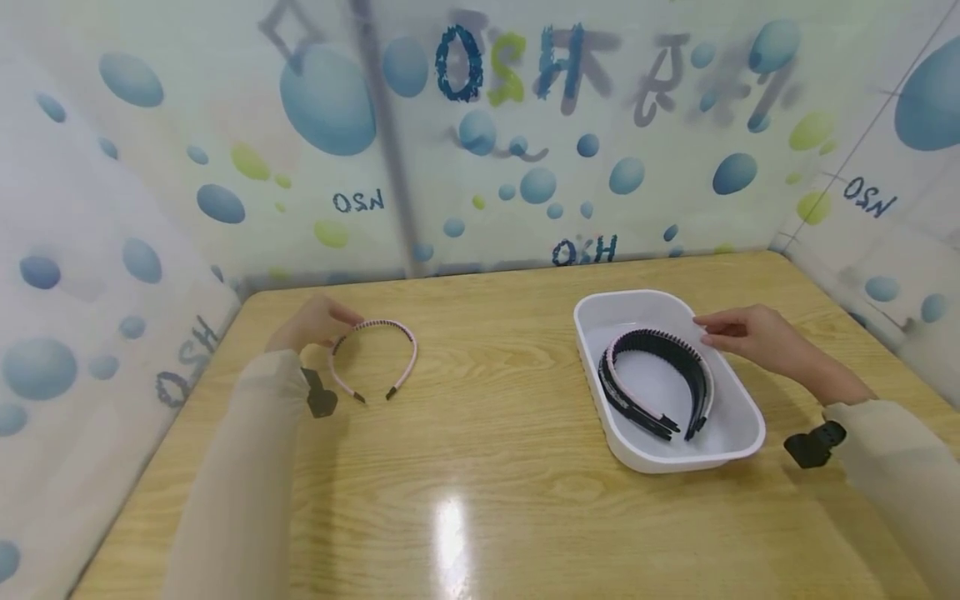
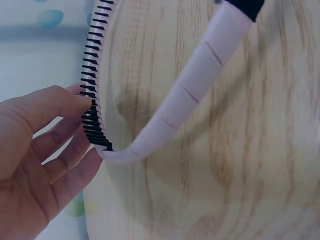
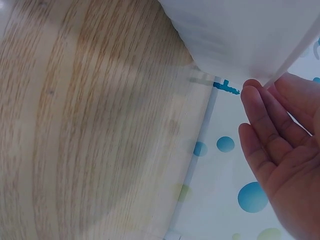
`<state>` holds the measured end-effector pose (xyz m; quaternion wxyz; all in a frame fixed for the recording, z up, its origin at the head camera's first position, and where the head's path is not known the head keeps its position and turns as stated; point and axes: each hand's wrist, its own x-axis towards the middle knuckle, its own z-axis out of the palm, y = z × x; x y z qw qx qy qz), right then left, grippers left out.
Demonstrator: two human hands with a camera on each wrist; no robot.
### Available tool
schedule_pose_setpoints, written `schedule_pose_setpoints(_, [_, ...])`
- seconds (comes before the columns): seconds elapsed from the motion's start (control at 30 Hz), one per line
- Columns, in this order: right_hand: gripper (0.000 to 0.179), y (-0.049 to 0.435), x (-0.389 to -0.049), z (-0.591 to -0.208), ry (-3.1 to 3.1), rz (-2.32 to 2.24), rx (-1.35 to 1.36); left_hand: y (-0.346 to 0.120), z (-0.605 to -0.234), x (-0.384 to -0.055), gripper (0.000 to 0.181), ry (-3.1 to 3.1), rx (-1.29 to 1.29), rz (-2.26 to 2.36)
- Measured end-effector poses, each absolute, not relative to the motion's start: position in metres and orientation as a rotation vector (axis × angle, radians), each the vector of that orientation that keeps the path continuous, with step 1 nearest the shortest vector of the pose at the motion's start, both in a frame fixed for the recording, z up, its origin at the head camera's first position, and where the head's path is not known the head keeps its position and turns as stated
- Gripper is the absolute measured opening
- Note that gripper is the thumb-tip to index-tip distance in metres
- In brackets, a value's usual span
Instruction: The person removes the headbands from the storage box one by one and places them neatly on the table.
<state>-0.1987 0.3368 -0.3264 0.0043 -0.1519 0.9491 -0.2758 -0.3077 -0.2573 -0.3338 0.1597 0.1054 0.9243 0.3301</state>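
On the left of the table, my left hand (image 1: 318, 323) pinches a thin pink headband (image 1: 414, 354) by one side of its arch. Black comb teeth line the inside of that band, and in the left wrist view the thumb and fingers meet over the teeth (image 2: 95, 107). Its two dark tips point toward me. My right hand (image 1: 761, 337) holds the right rim of a white plastic basket (image 1: 738, 427), thumb and fingers on either side of the rim in the right wrist view. Inside lie several nested headbands (image 1: 681, 357), black and pink, with their open ends toward me.
The wooden table (image 1: 487, 375) carries both things, with bare wood between the headband and the basket. Behind it hangs a pale curtain (image 1: 465, 183) with blue and green dots, which continues along both sides.
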Motion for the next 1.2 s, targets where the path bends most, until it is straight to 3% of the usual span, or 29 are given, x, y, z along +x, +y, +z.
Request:
schedule_pose_setpoints(0.4, [0.036, 0.3355, -0.1979, -0.3252, 2.966, -0.882, -0.464, -0.2604, -0.3375, -0.3092, 0.041, 2.657, 0.266, 0.913])
schedule_pose_setpoints(1.2, [0.036, 0.3363, -0.1982, -0.3264, 2.967, -0.872, -0.47, -0.2608, -0.3445, -0.3082, 0.033, 2.781, 0.338, 0.849])
